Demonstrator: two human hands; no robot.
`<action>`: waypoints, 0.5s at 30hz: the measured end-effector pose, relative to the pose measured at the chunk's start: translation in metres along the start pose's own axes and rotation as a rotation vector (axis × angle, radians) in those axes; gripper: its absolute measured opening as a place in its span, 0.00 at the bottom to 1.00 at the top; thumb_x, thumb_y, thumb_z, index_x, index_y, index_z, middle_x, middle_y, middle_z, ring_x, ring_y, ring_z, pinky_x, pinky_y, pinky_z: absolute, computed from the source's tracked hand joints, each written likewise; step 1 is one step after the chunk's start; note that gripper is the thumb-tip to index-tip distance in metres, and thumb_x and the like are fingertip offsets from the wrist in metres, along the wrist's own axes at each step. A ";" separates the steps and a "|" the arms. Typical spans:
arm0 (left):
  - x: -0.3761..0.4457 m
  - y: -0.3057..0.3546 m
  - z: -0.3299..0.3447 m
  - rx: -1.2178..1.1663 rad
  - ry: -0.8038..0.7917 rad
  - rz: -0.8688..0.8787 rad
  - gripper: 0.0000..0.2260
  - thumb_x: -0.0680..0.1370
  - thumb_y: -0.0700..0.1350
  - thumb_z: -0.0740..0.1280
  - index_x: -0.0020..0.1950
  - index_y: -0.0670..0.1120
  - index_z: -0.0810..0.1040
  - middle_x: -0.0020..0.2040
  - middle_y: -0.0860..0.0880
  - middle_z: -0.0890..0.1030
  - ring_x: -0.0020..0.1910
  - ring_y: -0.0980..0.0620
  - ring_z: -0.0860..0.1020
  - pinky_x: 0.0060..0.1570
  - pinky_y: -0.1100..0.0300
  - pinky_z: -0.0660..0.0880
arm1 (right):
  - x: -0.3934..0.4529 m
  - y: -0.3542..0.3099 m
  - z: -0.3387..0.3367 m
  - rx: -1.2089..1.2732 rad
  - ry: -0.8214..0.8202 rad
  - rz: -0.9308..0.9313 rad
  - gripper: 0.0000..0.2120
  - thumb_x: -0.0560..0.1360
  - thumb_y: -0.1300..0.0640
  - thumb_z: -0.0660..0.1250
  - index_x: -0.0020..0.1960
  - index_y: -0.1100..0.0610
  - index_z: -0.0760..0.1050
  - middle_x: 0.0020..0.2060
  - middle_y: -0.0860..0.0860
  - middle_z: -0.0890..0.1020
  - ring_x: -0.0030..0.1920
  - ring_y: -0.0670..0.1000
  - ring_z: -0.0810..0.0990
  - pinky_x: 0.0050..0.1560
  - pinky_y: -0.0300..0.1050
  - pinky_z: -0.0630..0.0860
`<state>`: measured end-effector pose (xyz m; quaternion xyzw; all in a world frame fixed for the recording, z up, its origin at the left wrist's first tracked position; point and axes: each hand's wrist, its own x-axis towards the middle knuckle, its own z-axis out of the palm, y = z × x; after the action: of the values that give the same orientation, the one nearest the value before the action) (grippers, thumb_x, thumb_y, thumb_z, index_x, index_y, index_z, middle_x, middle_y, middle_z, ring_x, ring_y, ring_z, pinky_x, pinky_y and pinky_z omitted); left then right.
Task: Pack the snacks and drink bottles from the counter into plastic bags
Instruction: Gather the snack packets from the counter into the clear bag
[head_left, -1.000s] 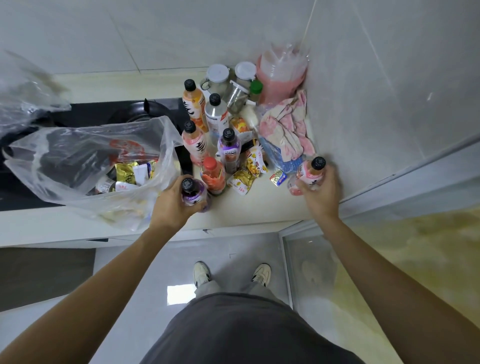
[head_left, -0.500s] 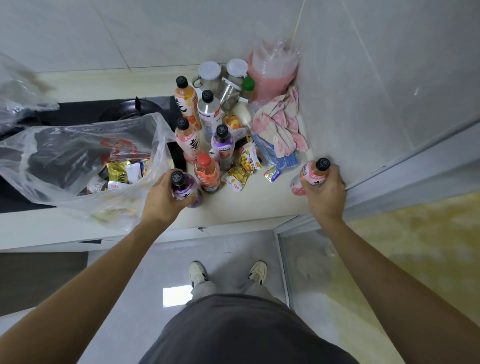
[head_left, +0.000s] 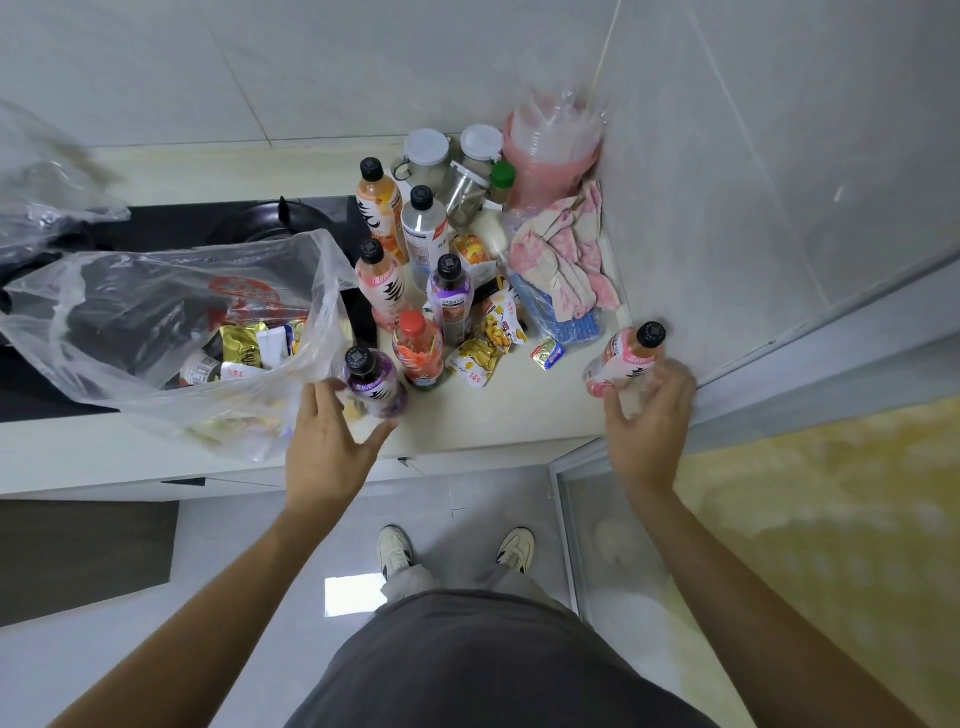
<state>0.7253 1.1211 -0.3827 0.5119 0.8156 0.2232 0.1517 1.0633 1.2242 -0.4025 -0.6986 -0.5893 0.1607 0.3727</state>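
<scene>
A purple drink bottle (head_left: 375, 387) stands near the counter's front edge, beside the mouth of a clear plastic bag (head_left: 156, 322) that holds snack packets and a bottle. My left hand (head_left: 332, 441) is just behind the purple bottle, fingers spread and loose on either side of its base. My right hand (head_left: 647, 415) grips the lower part of a tilted pink drink bottle (head_left: 626, 358) at the counter's right end by the wall. Several more bottles (head_left: 418, 351) and yellow snack packets (head_left: 491, 338) stand between them.
A pink cloth (head_left: 566, 254), jars (head_left: 428, 156) and a pink container (head_left: 550, 161) crowd the back corner. A black gas stove (head_left: 270, 223) lies under and behind the bag. Another clear bag (head_left: 47, 197) sits far left. The tiled wall (head_left: 727, 208) closes the right side.
My left hand has loosened from the purple bottle and drawn back, fingers spread. My right hand has kept the pink bottle, which now tilts more.
</scene>
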 end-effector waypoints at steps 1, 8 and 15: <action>-0.009 0.004 0.002 0.018 0.018 0.029 0.27 0.73 0.58 0.75 0.61 0.45 0.67 0.57 0.48 0.71 0.53 0.43 0.77 0.37 0.50 0.77 | -0.010 -0.004 0.001 0.013 -0.002 -0.029 0.22 0.74 0.58 0.75 0.63 0.59 0.69 0.58 0.57 0.74 0.55 0.60 0.76 0.53 0.59 0.78; -0.016 0.057 0.047 0.038 -0.174 0.386 0.16 0.79 0.54 0.68 0.60 0.45 0.73 0.54 0.48 0.73 0.51 0.47 0.74 0.41 0.52 0.77 | -0.027 -0.018 0.046 -0.049 -0.368 -0.195 0.17 0.76 0.57 0.73 0.62 0.59 0.74 0.57 0.54 0.75 0.58 0.56 0.76 0.54 0.49 0.75; 0.047 0.116 0.115 0.164 -0.494 0.313 0.31 0.79 0.55 0.67 0.78 0.45 0.63 0.73 0.41 0.64 0.72 0.41 0.64 0.65 0.46 0.72 | 0.029 -0.006 0.094 -0.438 -0.702 -0.274 0.32 0.71 0.58 0.73 0.74 0.55 0.68 0.73 0.54 0.70 0.70 0.61 0.70 0.65 0.60 0.72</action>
<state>0.8485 1.2309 -0.4217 0.6806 0.6805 0.0459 0.2675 1.0039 1.2828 -0.4554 -0.5796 -0.7877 0.2087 0.0109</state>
